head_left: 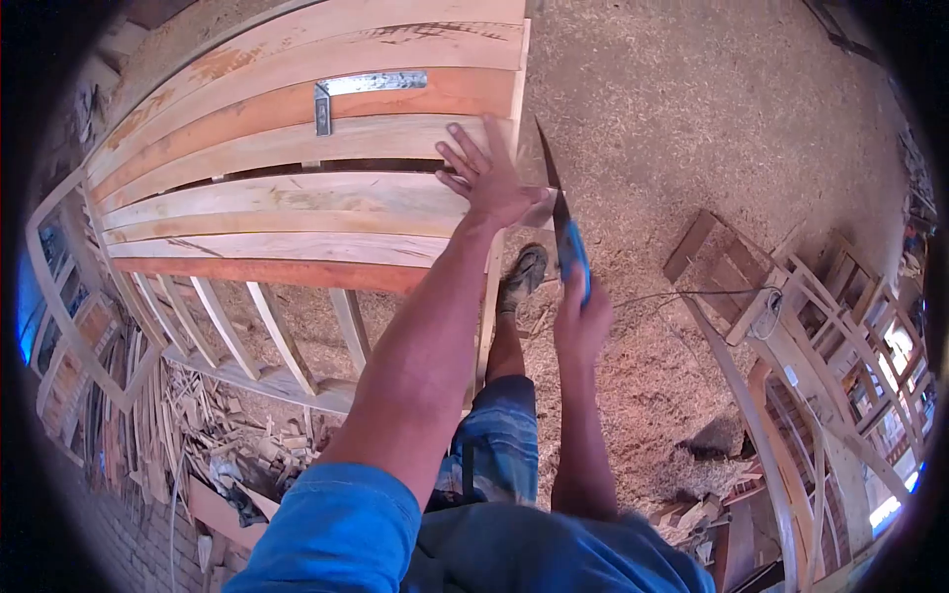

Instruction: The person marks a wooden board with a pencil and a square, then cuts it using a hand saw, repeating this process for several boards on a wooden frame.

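My right hand (583, 321) is closed around the blue handle of a handsaw (560, 203). The dark blade points away from me, against the overhanging end of a pale plank (539, 203). Spread fingers and palm of my left hand (486, 176) press on the boards near that end, just left of the blade. Several planks lie side by side as a slatted wooden panel (297, 193), with a dark gap between two of them. A try square (361, 87) rests on an orange-toned board beyond my left hand. The exact contact of the teeth is hard to see.
Below the panel's near side runs a frame with upright slats (272, 331). Scrap wood (222, 425) is piled at lower left. Wood shavings cover the floor (692, 128). At right stand a wooden box (722, 267), a cable (682, 294) and several frames (850, 366).
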